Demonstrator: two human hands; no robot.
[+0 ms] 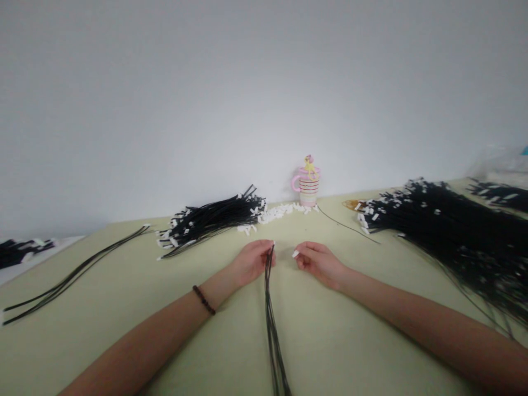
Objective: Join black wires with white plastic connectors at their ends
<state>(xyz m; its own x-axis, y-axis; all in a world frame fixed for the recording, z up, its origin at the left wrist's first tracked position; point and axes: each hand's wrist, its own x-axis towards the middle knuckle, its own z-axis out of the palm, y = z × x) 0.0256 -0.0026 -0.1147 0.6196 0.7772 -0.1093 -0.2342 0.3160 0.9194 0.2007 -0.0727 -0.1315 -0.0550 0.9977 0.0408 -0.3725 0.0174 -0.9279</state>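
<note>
Pale green tabletop (350, 352) is filling the view below a white wall (264, 93), with a great heap of white-tipped black wires (449, 236) lying on the right, a smaller bundle of wires (210, 220) lying ahead to the left, and a few loose strands (70, 280) stretching along the far left. A pink striped mug (308, 190) is standing by the wall beside a scatter of small white pieces (276, 213). Both forearms are reaching inward, the hands nearly meeting at mid-table. The left hand (249, 263), wearing a dark bead bracelet (203, 300), is clenching a thin bunch of black wires (270, 324) near its top, the rest hanging toward the body; pinching close to the tips is keeping the strands even. The right hand (319, 265) is curled, its fingers gripping a small white tip (295, 253), though what that tip belongs to is hard to tell
</note>
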